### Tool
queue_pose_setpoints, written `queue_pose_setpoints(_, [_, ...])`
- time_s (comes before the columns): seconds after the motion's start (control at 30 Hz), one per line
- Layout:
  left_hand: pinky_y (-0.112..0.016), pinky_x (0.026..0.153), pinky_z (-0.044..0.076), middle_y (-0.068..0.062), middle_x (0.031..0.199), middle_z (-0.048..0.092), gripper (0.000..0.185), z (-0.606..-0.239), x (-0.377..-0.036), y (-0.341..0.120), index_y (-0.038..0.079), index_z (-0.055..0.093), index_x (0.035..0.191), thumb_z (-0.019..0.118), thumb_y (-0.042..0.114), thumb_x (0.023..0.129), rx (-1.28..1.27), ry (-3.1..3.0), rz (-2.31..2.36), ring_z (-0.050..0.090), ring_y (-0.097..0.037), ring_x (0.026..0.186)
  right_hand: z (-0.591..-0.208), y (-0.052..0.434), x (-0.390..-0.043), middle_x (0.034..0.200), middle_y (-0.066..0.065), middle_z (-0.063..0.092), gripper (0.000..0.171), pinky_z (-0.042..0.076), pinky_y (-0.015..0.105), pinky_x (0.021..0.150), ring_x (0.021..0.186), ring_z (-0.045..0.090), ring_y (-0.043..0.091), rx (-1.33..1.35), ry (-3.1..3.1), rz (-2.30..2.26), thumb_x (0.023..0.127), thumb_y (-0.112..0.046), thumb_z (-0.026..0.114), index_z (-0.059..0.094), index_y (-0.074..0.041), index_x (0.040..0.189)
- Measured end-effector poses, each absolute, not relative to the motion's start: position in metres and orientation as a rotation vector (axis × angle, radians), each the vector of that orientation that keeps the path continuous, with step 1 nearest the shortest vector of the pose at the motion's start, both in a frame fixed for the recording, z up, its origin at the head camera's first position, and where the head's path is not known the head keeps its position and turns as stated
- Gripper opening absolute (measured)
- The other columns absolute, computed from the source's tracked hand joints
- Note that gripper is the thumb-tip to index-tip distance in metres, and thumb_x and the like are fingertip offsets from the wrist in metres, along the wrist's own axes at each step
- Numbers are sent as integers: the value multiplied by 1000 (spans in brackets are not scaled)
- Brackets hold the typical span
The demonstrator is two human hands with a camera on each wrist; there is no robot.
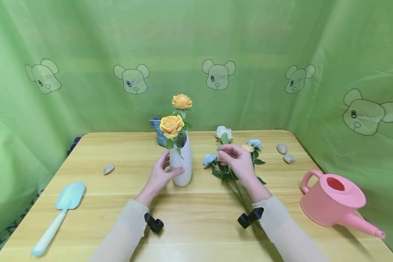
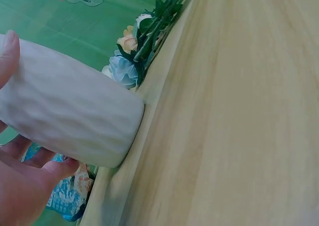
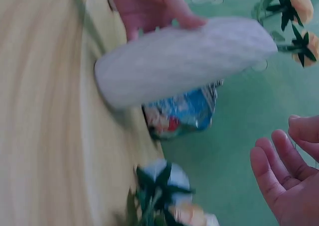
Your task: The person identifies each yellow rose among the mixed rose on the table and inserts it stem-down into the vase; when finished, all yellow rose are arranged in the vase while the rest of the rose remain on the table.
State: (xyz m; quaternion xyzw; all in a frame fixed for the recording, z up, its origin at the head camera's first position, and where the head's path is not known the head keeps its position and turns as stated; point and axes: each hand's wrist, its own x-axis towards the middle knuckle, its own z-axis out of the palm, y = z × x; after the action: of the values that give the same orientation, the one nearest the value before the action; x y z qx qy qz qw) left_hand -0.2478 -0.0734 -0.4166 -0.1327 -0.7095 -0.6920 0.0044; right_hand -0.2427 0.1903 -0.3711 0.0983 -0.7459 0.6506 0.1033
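A white ribbed vase (image 1: 181,165) stands mid-table with two orange roses (image 1: 171,124) in it. My left hand (image 1: 163,174) grips its lower body, thumb on the near side and fingers behind; the left wrist view shows the vase (image 2: 70,116) against my palm (image 2: 20,186). To the right lies a bunch of blue, white and orange roses (image 1: 223,133), stems pointing toward me. My right hand (image 1: 234,160) hovers over this bunch with loosely curled fingers. In the right wrist view, my right fingers (image 3: 281,173) and thumb stand apart with nothing between them, above the bunch (image 3: 164,186).
A pink watering can (image 1: 334,200) stands at the right front. A pale blue trowel (image 1: 57,214) lies at the left front. Two stones (image 1: 282,148) sit at the back right, one stone (image 1: 108,169) at the left. A blue packet (image 1: 157,130) stands behind the vase. Green curtains surround the table.
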Motion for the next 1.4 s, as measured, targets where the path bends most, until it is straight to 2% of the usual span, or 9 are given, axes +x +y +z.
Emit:
queue_pose_setpoints(0.1, [-45,101,37,-16,132,47,79,-419,-249,-71,8,36,140,78,5,74,-439,-2197,-2173,43,-31,122,-376,207,-239,99,24,60,32,56,35,70,81,64,27,257,-2215,1891,87,-10,65,58,4,115])
queue_pose_setpoints(0.17, [-45,102,35,-15,133,47,80,-423,-252,-70,9,36,140,79,5,73,-450,-2188,-2163,42,-31,123,-381,217,-236,97,21,61,34,56,33,69,78,64,21,228,-2225,1874,88,-10,65,56,4,118])
queue_pose_setpoints(0.37, [-45,101,37,-5,130,51,78,-435,-261,-69,22,41,136,82,15,70,-426,-2216,-2085,45,-25,120,-391,239,-231,93,17,62,35,56,28,63,71,63,11,135,-2249,1859,88,-7,64,54,8,118])
queue_pose_setpoints(0.5, [-45,100,37,-2,127,52,76,-434,-261,-69,27,42,134,83,23,70,-397,-2247,-2073,46,-24,118,-398,250,-228,91,13,63,37,56,34,65,70,64,12,84,-2329,1831,88,-7,63,51,10,119])
queue_pose_setpoints(0.6, [-44,101,37,-2,129,51,77,-430,-259,-69,28,42,135,83,27,70,-381,-2285,-2069,45,-24,120,-404,257,-226,92,15,63,37,56,40,66,70,65,19,25,-2401,1817,88,-5,62,50,9,120])
queue_pose_setpoints(0.73, [-46,103,34,-6,133,48,78,-417,-251,-70,22,39,138,81,24,72,-382,-2323,-2067,42,-28,123,-412,261,-224,99,25,61,38,56,42,64,73,64,28,-26,-2495,1845,87,-2,61,49,9,121])
queue_pose_setpoints(0.83, [-46,103,34,-9,134,47,77,-408,-244,-69,19,38,139,80,20,74,-383,-2336,-2060,42,-29,123,-420,261,-223,100,27,60,37,56,41,64,76,63,31,-39,-2557,1883,88,-1,61,48,11,121])
queue_pose_setpoints(1.07, [-44,101,36,-8,131,49,76,-404,-241,-69,18,39,139,79,18,75,-398,-2332,-2046,44,-28,121,-430,257,-225,95,19,61,37,56,40,64,76,63,26,-90,-2682,1884,87,-4,62,49,10,119])
queue_pose_setpoints(1.4, [-43,101,37,-6,131,49,75,-408,-242,-70,20,39,139,79,19,75,-420,-2332,-2049,44,-26,121,-430,251,-230,94,19,62,34,55,38,59,70,61,22,-125,-2803,1792,86,2,60,51,11,117])
